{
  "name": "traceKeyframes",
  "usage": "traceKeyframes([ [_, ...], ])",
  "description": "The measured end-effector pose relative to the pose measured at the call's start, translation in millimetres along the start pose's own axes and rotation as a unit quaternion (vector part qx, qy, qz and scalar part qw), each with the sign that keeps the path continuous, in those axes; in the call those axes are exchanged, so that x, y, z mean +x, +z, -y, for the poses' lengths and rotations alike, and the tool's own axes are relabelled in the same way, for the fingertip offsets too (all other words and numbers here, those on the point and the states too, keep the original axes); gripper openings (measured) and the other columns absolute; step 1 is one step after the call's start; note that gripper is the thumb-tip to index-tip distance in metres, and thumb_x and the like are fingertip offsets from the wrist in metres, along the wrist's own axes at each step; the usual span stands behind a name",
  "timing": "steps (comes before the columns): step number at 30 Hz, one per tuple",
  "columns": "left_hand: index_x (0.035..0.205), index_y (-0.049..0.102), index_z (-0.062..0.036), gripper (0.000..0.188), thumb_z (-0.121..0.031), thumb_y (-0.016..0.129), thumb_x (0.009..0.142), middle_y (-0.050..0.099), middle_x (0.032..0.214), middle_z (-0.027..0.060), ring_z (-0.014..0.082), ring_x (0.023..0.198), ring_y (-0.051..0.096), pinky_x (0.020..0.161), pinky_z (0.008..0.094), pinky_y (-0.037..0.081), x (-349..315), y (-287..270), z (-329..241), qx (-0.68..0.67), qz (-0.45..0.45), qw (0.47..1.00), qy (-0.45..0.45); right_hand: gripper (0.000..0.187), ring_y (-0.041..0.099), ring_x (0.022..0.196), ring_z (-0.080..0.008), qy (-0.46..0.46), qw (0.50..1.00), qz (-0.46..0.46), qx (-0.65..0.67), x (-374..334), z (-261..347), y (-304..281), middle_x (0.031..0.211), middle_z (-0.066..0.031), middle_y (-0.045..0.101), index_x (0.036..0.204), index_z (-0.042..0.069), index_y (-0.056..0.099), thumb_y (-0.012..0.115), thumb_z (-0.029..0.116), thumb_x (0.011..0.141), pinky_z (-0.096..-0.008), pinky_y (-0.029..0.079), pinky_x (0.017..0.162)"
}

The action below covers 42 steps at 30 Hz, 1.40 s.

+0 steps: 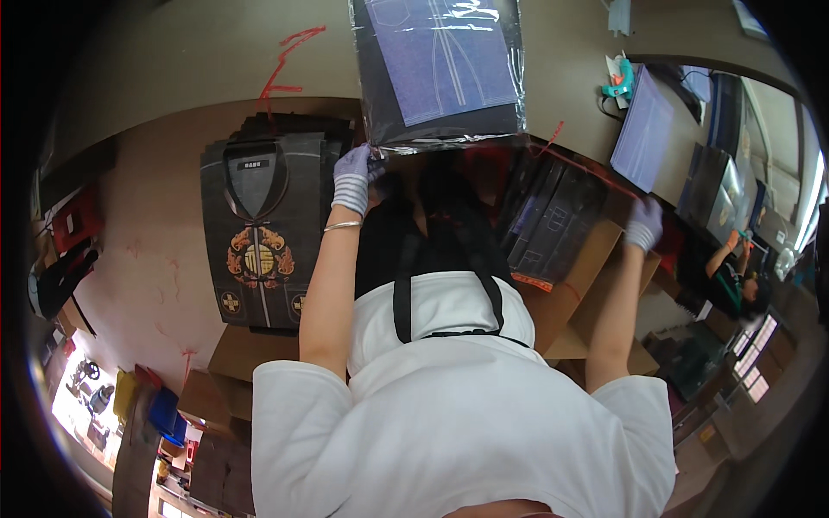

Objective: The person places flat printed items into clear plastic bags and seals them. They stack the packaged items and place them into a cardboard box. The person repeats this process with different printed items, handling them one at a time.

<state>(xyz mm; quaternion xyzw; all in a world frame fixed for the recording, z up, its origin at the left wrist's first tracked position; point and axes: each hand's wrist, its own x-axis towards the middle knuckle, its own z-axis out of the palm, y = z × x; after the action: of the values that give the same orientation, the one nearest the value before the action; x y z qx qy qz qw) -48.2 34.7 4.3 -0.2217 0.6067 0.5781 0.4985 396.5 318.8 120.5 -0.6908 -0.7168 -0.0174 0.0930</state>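
Note:
A clear plastic bag (442, 138) lies on the table at the top middle, with a dark sheet and a blue-purple sheet printed like clothing (449, 65) inside it. My left hand (352, 180), in a pale purple glove with a striped cuff, pinches the bag's near left corner. My right hand (644, 223), gloved the same way, is off to the right beyond the table edge, smeared by motion. Nearest to it is a stack of blue-purple sheets (642, 129) on the table. Whether its fingers hold anything cannot be made out.
A stack of dark garment-shaped sheets with a gold emblem (257, 250) sits left of my left arm. Between my body and right arm, a cardboard box (574, 272) stands beside dark packed sheets (553, 216). A teal tool (618, 79) lies on the table. Another person (738, 281) works at far right.

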Motion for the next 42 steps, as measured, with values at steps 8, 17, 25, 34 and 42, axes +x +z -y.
traceKeyframes([
  [8,0.107,0.051,0.003,0.038,-0.031,0.042,0.092,0.059,0.098,0.0205,0.0318,0.097,0.057,0.084,0.0431,0.048,3.6,1.3,20.7,-0.071,0.271,0.96,-0.005,0.043,0.056,0.1,-0.0314,-0.116,0.839,0.529,0.049,-126.0,11.6,18.8,0.109,-0.0181,0.058,0.116,0.008,0.052,0.058,0.015,0.073,-0.0359,0.044,0.086],
  [17,0.114,0.043,0.0048,0.062,-0.05,0.025,0.092,0.046,0.12,0.026,0.0391,0.114,0.044,0.098,0.0504,0.036,6.7,42.5,-29.8,-0.244,0.232,0.941,0.035,0.018,0.064,0.075,-0.021,0.023,0.598,0.566,0.567,-80.1,255.3,117.4,0.086,-0.0149,0.064,0.095,-0.002,0.057,0.048,0.004,0.081,-0.0284,0.05,0.064],
  [25,0.116,0.041,0.0019,0.037,-0.027,0.038,0.093,0.05,0.115,0.0237,0.0355,0.107,0.05,0.094,0.0457,0.04,20.3,19.6,-35.4,-0.182,0.188,0.958,0.121,0.025,0.058,0.059,-0.0151,0.042,0.807,0.418,0.415,54.2,251.9,126.5,0.078,-0.0097,0.064,0.1,0.0,0.06,0.054,0.015,0.081,-0.027,0.046,0.053],
  [34,0.109,0.055,0.0023,0.03,0.005,0.051,0.08,0.059,0.107,0.0097,0.0164,0.099,0.055,0.088,0.0279,0.041,-78.4,54.5,-74.9,0.261,0.14,0.828,0.477,0.028,0.055,0.079,-0.015,-0.155,0.762,0.25,0.577,-44.5,305.6,2.8,0.088,-0.0099,0.061,0.104,0.0,0.056,0.059,0.012,0.078,-0.0287,0.046,0.074],
  [42,0.087,0.06,-0.0086,0.025,-0.009,0.061,0.063,0.057,0.093,0.0059,0.0237,0.104,0.05,0.102,0.0496,0.027,-256.7,159.3,-86.0,0.605,0.259,0.234,0.716,0.024,0.054,0.071,-0.0278,-0.323,0.877,0.095,0.343,-162.9,151.5,-148.7,0.078,-0.008,0.055,0.089,0.008,0.06,0.065,0.007,0.066,-0.0355,0.044,0.062],
])
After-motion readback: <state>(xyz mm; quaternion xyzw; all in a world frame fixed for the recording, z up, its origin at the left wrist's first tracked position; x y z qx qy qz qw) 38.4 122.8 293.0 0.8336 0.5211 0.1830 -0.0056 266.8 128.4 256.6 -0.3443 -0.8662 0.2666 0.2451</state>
